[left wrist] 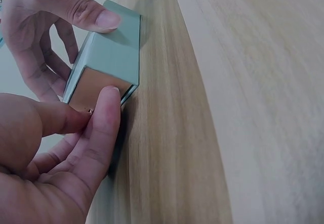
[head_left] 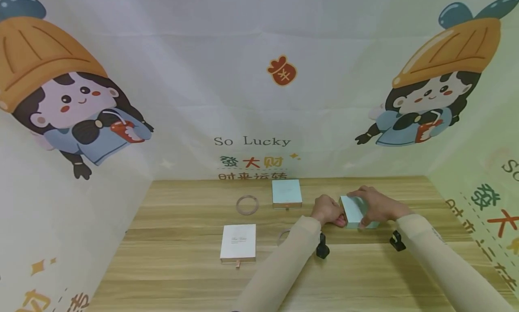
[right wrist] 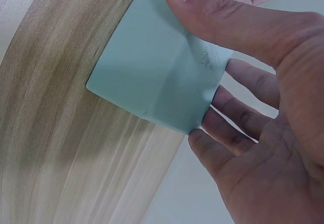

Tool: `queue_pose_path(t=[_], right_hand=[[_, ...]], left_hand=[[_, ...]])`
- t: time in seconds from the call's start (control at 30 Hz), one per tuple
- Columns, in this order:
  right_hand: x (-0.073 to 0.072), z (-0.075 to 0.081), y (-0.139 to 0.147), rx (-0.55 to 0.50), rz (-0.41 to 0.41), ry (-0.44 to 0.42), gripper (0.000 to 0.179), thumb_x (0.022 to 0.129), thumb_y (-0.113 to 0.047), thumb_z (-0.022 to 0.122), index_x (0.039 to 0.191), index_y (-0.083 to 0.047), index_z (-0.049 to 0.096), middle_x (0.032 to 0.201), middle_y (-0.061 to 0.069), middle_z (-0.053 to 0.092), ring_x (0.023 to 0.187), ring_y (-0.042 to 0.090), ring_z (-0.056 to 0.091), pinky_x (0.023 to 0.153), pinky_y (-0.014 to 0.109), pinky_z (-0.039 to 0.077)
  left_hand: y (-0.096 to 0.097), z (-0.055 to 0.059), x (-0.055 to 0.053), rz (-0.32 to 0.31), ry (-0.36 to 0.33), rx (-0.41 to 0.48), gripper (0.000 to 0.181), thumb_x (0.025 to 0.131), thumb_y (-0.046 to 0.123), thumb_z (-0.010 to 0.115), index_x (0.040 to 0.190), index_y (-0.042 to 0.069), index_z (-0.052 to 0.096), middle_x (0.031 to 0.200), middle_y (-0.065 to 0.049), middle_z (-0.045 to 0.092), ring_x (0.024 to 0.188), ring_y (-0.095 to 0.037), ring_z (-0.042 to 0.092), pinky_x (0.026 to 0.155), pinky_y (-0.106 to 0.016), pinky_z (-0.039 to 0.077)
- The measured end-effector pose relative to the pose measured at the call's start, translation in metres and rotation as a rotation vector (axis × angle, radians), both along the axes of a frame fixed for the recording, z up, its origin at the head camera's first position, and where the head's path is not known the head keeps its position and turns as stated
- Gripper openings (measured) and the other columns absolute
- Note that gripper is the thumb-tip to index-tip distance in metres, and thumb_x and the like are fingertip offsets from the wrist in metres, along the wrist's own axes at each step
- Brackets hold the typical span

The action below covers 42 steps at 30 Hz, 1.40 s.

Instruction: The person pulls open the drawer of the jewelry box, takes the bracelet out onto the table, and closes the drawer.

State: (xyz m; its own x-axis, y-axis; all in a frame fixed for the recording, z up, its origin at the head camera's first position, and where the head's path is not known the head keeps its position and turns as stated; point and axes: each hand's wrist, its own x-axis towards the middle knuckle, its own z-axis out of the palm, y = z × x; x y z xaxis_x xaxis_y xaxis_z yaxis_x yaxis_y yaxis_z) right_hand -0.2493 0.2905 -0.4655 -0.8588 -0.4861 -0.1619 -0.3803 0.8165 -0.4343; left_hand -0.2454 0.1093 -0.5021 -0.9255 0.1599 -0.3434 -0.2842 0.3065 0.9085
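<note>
A light green drawer-style gift box is at the right of the table, tilted in the left wrist view. My right hand grips it, with the thumb on one side and the fingers along the opposite edge. At its brown drawer front, my left hand pinches a small pull tab between thumb and finger. Only a tiny bit of the tab shows. The drawer front sits within the sleeve's end. Faint lettering marks the box's broad face in the right wrist view. What the box contains is hidden.
Another light green box lies at the back, with a clear bangle-like ring to its left. Nearer the front is a white box with a pull tab. The left sleeve partly covers a second ring. Printed cloth walls surround the wooden table.
</note>
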Motion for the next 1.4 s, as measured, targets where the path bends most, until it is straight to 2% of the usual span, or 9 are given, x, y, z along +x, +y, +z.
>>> queue_pose_path(t=[0.27,0.5,0.87,1.0,1.17,1.4], right_hand=[[0.0003,-0.0019,0.0009,0.003,-0.002,0.001,0.091,0.063,-0.017,0.098,0.142,-0.002,0.056,0.134,0.024,0.053,0.11,0.035,0.051,0.087,0.05,0.054],[0.0002,-0.0002,-0.0021,0.002,-0.003,-0.008,0.093,0.064,-0.017,0.097,0.144,-0.001,0.054,0.136,0.026,0.052,0.112,0.036,0.051,0.089,0.053,0.053],[-0.0004,0.0019,-0.0045,0.012,0.005,0.001,0.091,0.064,-0.015,0.097,0.143,-0.001,0.054,0.135,0.025,0.053,0.112,0.036,0.05,0.091,0.054,0.052],[-0.0001,0.0026,-0.0046,0.018,0.007,0.003,0.091,0.065,-0.015,0.097,0.143,-0.001,0.054,0.134,0.024,0.053,0.111,0.035,0.05,0.09,0.053,0.053],[0.0011,0.0042,-0.0041,0.011,0.012,0.001,0.092,0.064,-0.015,0.097,0.143,0.0,0.054,0.134,0.025,0.053,0.111,0.036,0.05,0.089,0.053,0.053],[0.0021,0.0041,0.0004,0.013,-0.013,-0.005,0.092,0.064,-0.015,0.097,0.144,-0.002,0.054,0.136,0.024,0.052,0.112,0.036,0.05,0.089,0.054,0.054]], left_hand=[[0.0012,-0.0035,-0.0014,0.008,-0.002,0.007,0.022,0.094,-0.001,0.065,0.073,-0.001,0.072,0.072,-0.02,0.075,0.07,-0.031,0.078,0.054,-0.024,0.061],[-0.001,-0.0022,-0.001,0.015,-0.004,-0.001,0.025,0.093,-0.004,0.065,0.07,-0.003,0.073,0.071,-0.02,0.075,0.066,-0.029,0.077,0.052,-0.023,0.059],[-0.0022,-0.005,-0.0043,0.007,-0.01,-0.006,0.029,0.093,-0.003,0.066,0.065,-0.003,0.072,0.068,-0.019,0.074,0.048,-0.017,0.07,0.049,-0.021,0.058],[-0.0015,-0.0052,-0.0048,0.01,-0.011,-0.008,0.027,0.092,-0.005,0.065,0.065,-0.004,0.072,0.07,-0.021,0.074,0.054,-0.022,0.073,0.048,-0.021,0.057],[-0.0019,-0.0026,-0.0027,0.015,-0.014,-0.036,0.027,0.092,-0.005,0.063,0.067,-0.004,0.071,0.071,-0.022,0.075,0.066,-0.028,0.077,0.058,-0.027,0.063],[-0.0024,-0.0007,-0.0024,0.019,-0.021,-0.031,0.026,0.093,-0.004,0.064,0.068,-0.004,0.071,0.071,-0.021,0.075,0.064,-0.027,0.077,0.059,-0.029,0.063]])
